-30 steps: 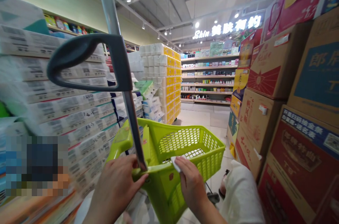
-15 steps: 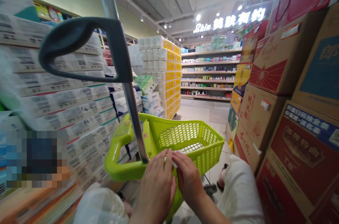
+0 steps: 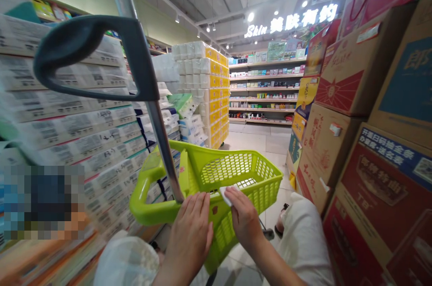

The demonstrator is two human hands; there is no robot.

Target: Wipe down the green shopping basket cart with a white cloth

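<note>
A lime-green shopping basket (image 3: 259, 173) on wheels stands in the aisle in front of me, with a metal pole and a dark grey pull handle (image 3: 84, 56) rising from its near rim. My left hand (image 3: 191, 236) lies flat with fingers stretched against the basket's near rim, just right of the pole's foot. My right hand (image 3: 245, 218) is pinched on a small white piece of cloth or paper (image 3: 225, 195) pressed to the rim.
Stacked tissue packs (image 3: 84, 128) wall the left side. Piled cardboard boxes (image 3: 354, 110) line the right. A tall stack of white and yellow packs (image 3: 209, 92) stands ahead, with product shelves (image 3: 266, 97) at the aisle's far end. My knees, in pale cloth, show below.
My left hand moved from the pole's base to beside my right hand, then flattened on the rim. The basket and handle drifted left in view.
</note>
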